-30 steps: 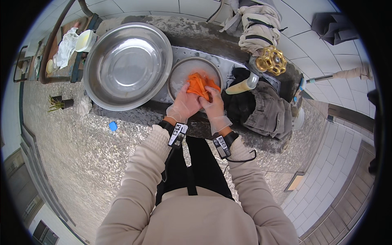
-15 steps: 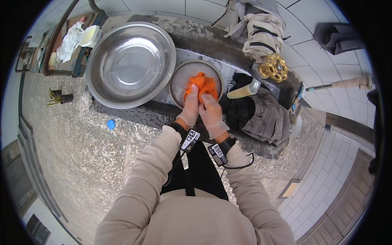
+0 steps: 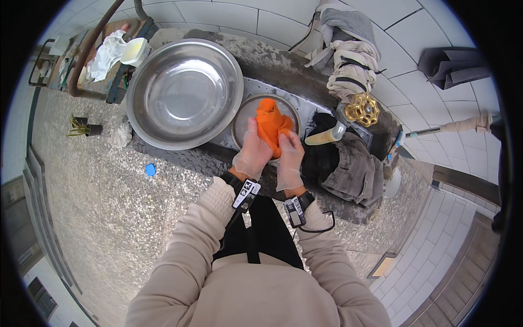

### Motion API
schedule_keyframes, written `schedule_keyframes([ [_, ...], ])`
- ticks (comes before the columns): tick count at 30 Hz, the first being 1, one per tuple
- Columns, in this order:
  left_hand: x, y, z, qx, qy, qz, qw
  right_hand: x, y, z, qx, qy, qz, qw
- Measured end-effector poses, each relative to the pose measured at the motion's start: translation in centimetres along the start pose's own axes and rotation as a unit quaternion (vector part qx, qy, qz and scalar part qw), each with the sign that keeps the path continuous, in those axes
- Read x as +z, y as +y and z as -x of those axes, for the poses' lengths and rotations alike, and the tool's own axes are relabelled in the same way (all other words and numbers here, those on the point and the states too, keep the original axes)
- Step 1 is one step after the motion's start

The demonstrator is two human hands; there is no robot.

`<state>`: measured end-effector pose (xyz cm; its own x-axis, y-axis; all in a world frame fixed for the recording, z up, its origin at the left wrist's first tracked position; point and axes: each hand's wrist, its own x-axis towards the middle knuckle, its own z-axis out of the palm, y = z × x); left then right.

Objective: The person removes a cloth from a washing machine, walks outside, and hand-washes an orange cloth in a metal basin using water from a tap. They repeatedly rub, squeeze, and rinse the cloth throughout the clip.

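Observation:
An orange cloth [image 3: 268,121] is gathered between my two hands, above a small round metal basin [image 3: 238,121] that holds greyish water. My left hand [image 3: 254,148], in a clear plastic glove, supports the cloth from its left side. On the cloth's right edge, the fingers of my right hand [image 3: 291,155], gloved the same way, pinch the fabric. Close by on the right lie dark wet clothes [image 3: 318,155] and grey trousers [image 3: 354,171]. A large, wide steel basin [image 3: 185,133] stands to the left.
A gold valve wheel [image 3: 362,109] and a pale hose end [image 3: 325,135] sit at the trough's right. Wrapped cloths [image 3: 351,60] cover the pipe by the wall. A blue object [image 3: 151,169] lies on the floor, and a potted plant [image 3: 84,128] stands farther left.
The orange cloth has gone from a squeezed bundle to a more spread, upright shape. My hands have turned and moved slightly apart, with the right now at its edge. The view has shifted slightly.

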<state>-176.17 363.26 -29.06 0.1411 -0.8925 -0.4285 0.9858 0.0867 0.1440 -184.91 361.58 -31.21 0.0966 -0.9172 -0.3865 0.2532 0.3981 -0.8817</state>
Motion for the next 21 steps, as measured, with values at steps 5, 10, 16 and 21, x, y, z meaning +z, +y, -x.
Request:
schedule_keyframes([
  [5, -1.5, 0.0, -0.5, -0.008, -0.018, 0.113, 0.993, 0.0, 1.2, -0.3, -0.093, -0.005, 0.134, 0.987],
  [10, -3.2, -0.5, -0.5, -0.022, 0.037, -0.084, 0.996, -1.1, 0.9, -0.1, -0.224, -0.144, 0.472, 0.840],
  [16, -3.8, 0.2, -0.8, -0.058, 0.079, -0.115, 0.989, -1.6, -1.5, 2.0, -0.311, -0.257, 0.517, 0.755],
  [21, -1.9, 1.0, -0.3, -0.071, 0.067, -0.021, 0.995, -1.1, -2.9, 1.5, -0.385, -0.223, 0.465, 0.765],
])
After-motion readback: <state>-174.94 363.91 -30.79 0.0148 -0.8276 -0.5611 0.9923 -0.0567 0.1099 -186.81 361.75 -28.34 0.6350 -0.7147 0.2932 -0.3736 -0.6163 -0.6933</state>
